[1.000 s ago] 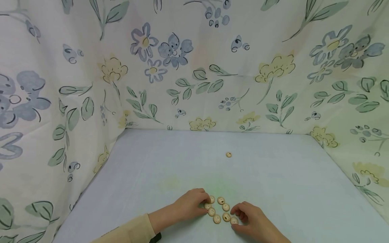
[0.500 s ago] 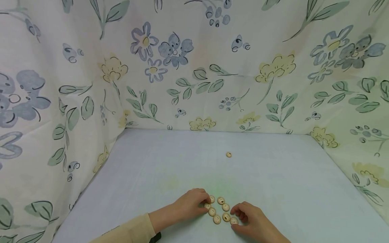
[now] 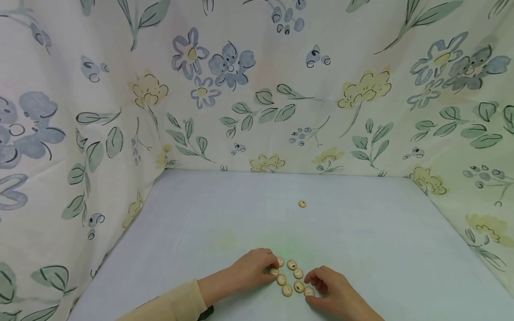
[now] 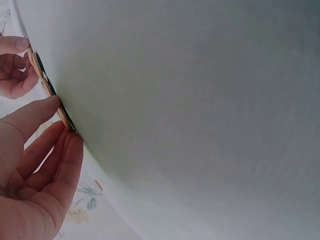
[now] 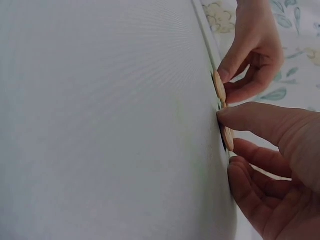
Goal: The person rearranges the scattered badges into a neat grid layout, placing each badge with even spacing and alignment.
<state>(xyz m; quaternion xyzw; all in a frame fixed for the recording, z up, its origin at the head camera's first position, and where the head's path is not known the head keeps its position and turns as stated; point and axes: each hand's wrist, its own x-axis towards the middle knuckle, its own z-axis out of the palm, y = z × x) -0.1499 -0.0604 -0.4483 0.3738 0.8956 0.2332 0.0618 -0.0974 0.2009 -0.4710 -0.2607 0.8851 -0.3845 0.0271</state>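
Observation:
Several small round wooden discs with dark printed marks lie in two slanting rows on the white table. At the left row, my left hand (image 3: 254, 269) pinches a wooden disc (image 3: 274, 272) between thumb and fingers. Beside its fingertips are an upper disc (image 3: 280, 261) and a lower disc (image 3: 282, 279). Opposite, my right hand (image 3: 331, 287) grips the right row's lowest disc (image 3: 308, 291) by its edges, close to a disc with a dark spot (image 3: 299, 286). In the right wrist view, the thumb and curled fingers bracket a thin disc (image 5: 228, 138) seen edge-on.
One lone disc (image 3: 302, 203) lies farther back on the table (image 3: 225, 209). A floral curtain (image 3: 257, 120) hangs behind the table and along both sides. Near the left sleeve (image 3: 172, 303) a dark strap end (image 3: 206, 313) shows.
The disc just below my left fingertips has slid slightly right, and the one above them slightly away from me. Both hands keep almost the same place and hold.

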